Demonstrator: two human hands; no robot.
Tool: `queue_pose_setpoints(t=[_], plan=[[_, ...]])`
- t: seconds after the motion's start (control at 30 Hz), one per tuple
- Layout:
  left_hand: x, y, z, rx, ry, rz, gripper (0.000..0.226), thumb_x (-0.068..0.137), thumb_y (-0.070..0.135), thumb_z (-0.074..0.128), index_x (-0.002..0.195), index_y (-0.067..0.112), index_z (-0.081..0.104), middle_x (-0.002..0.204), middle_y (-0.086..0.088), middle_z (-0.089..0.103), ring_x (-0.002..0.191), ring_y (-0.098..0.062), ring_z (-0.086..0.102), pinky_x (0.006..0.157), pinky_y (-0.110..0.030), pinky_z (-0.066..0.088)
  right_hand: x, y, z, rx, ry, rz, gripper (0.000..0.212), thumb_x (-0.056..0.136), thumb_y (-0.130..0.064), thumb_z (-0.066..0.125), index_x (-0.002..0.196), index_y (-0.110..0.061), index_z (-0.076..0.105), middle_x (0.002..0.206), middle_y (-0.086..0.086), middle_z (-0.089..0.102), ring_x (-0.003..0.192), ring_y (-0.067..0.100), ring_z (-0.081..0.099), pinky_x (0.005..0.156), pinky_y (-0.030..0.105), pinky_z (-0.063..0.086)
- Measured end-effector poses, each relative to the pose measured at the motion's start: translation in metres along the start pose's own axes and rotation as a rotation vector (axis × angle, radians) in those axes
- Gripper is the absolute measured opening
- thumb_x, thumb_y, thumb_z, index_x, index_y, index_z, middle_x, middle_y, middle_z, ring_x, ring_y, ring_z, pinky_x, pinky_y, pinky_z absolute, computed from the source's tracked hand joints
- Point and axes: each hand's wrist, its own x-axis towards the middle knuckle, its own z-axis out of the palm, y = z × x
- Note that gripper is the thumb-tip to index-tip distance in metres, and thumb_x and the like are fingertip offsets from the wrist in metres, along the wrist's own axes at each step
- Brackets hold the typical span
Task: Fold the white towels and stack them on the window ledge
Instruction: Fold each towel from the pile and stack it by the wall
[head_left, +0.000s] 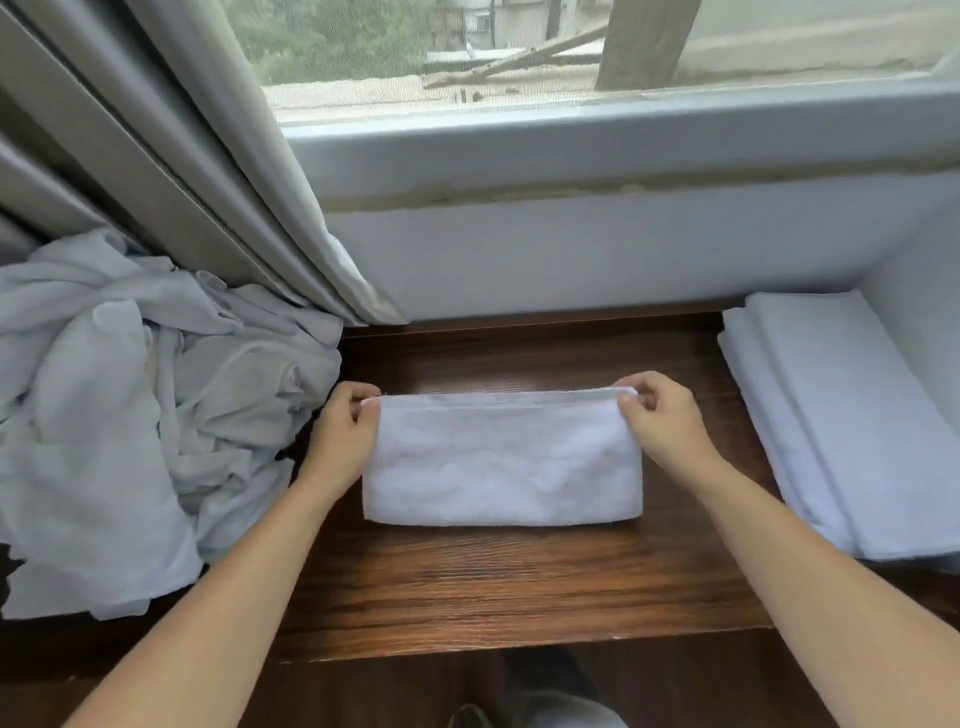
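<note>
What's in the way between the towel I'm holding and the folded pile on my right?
Nothing visible. Bare wooden ledge lies between the folded towel, pinched at its far corners by the left hand and right hand, and the folded stack.

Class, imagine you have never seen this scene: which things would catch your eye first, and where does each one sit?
First, the folded white towel in the middle of the dark wooden ledge, its far corners pinched by the left hand and the right hand. Next, the crumpled heap of white cloth at the left, under the grey curtain. Then the neat stack of folded towels at the right edge.
</note>
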Motion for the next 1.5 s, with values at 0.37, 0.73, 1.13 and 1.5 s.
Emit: queue_pose_setpoints(t=[0.37,0.73,1.13,1.5], plan=[[0.019,-0.002,0.04,0.243,0.178,-0.055,0.032,0.101,0.02,0.059,0.131,0.009,0.058,0.117,-0.01,0.061,0.111,-0.032,0.059,0.088,-0.038,0.048,0.026,0.017,0.038,-0.371,0.137,0.01,0.033,0.101,-0.015,0.057,0.135,-0.013,0.058,0.117,0.005,0.06,0.109,0.028,0.061,0.082,0.032,0.05],[-0.03,-0.004,0.124,0.808,-0.284,0.444,0.069,0.106,0.05,0.017,0.166,0.017,0.009,0.174,-0.006,0.002,0.16,-0.026,-0.008,0.129,-0.049,-0.004,-0.015,0.028,0.138,-0.866,-0.217,-0.507,0.066,0.104,-0.04,0.033,0.166,-0.02,0.021,0.173,0.014,0.013,0.16,0.033,0.005,0.128,0.057,0.007],[-0.001,-0.048,0.048,0.776,-0.213,0.234,0.082,0.105,0.06,0.025,0.164,0.014,-0.01,0.17,-0.003,-0.019,0.158,-0.021,-0.017,0.128,-0.041,-0.006,0.006,0.051,0.058,-0.986,-0.123,-0.282,0.069,0.106,-0.046,0.026,0.165,-0.015,0.013,0.173,0.014,0.008,0.16,0.032,0.002,0.128,0.053,0.005],[0.071,0.019,0.021,0.944,-0.47,0.16,0.042,0.099,0.025,0.054,0.141,0.024,0.048,0.136,-0.005,0.054,0.124,-0.03,0.046,0.097,-0.044,0.038,0.092,-0.003,0.016,-0.845,-0.555,0.069,0.033,0.077,-0.028,0.064,0.109,-0.026,0.057,0.108,-0.001,0.062,0.101,0.024,0.059,0.075,0.036,0.047]])
